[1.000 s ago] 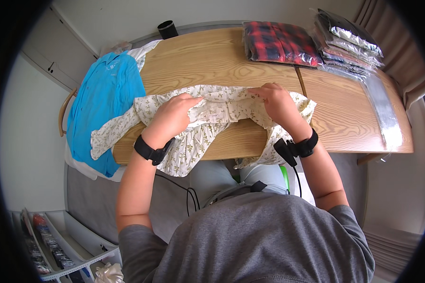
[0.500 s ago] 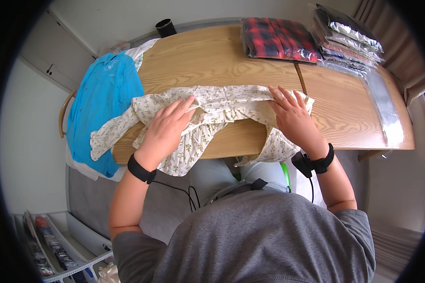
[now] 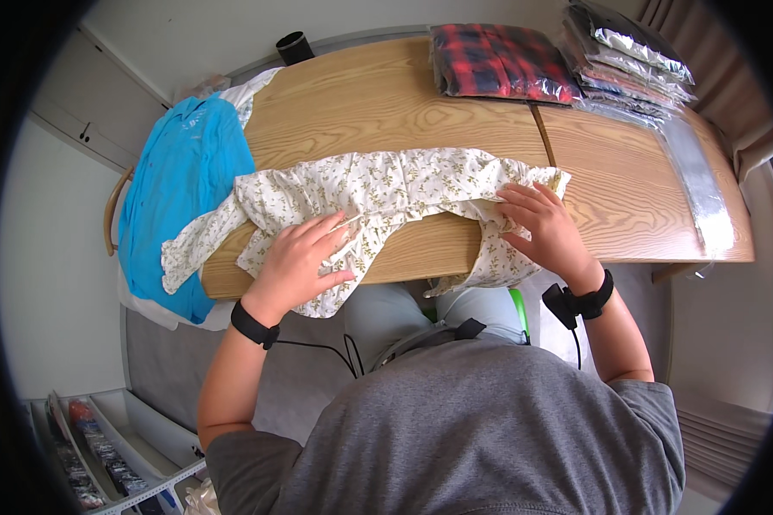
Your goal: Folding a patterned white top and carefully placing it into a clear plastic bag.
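Note:
A cream garment (image 3: 404,178) with a small green floral print lies across the near part of the wooden table, its upper part a wide band. One sleeve-like piece stretches left toward a blue shirt, and other parts hang over the front edge. My left hand (image 3: 305,260) rests on the cloth left of centre, fingers stretched and thumb apart. Near the garment's right end my right hand (image 3: 544,225) lies over the cloth with its fingers spread. Neither hand shows cloth gripped between its fingers.
The blue shirt (image 3: 183,189) drapes over the table's left end and a chair. A bagged red plaid shirt (image 3: 500,64) and a stack of bagged clothes (image 3: 631,64) lie at the far right, beside clear plastic bags (image 3: 700,193). A divided white bin (image 3: 137,429) stands lower left.
Both hands have drawn back toward me from the garment's far part. The upper band now lies flatter and wider, its raised fold gone.

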`<state>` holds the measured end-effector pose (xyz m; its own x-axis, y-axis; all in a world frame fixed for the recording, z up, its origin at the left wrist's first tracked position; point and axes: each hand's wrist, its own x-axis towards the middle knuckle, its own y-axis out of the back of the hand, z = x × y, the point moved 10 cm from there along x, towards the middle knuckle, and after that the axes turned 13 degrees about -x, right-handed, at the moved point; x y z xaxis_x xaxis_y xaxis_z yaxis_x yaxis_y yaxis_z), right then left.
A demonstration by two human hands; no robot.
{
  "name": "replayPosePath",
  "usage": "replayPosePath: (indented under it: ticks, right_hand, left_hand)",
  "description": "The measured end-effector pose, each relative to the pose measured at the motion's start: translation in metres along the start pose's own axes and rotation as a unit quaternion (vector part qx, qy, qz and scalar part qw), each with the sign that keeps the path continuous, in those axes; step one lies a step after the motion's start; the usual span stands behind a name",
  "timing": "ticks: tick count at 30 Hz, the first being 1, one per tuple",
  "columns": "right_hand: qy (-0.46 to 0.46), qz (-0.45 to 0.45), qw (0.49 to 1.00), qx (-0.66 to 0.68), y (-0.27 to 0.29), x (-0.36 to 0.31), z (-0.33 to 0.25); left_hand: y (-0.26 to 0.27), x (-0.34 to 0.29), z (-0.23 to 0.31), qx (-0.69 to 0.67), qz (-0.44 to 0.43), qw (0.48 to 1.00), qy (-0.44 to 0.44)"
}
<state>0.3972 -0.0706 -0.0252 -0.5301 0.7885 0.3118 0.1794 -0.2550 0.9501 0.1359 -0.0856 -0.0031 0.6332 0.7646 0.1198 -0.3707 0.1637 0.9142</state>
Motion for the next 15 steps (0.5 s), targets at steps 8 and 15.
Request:
replayPosePath:
  ticks: [8,15]
  right_hand:
    - [-0.035,0.112,0.993,0.007,0.024,0.039,-0.020]
    - [-0.070,0.118,0.991,-0.009,0.004,0.085,-0.023]
  left_hand:
    - [0.025,0.019,-0.011,-0.049,0.099,0.993,0.030]
    - [0.026,0.048,0.003,-0.045,0.059,0.997,0.017]
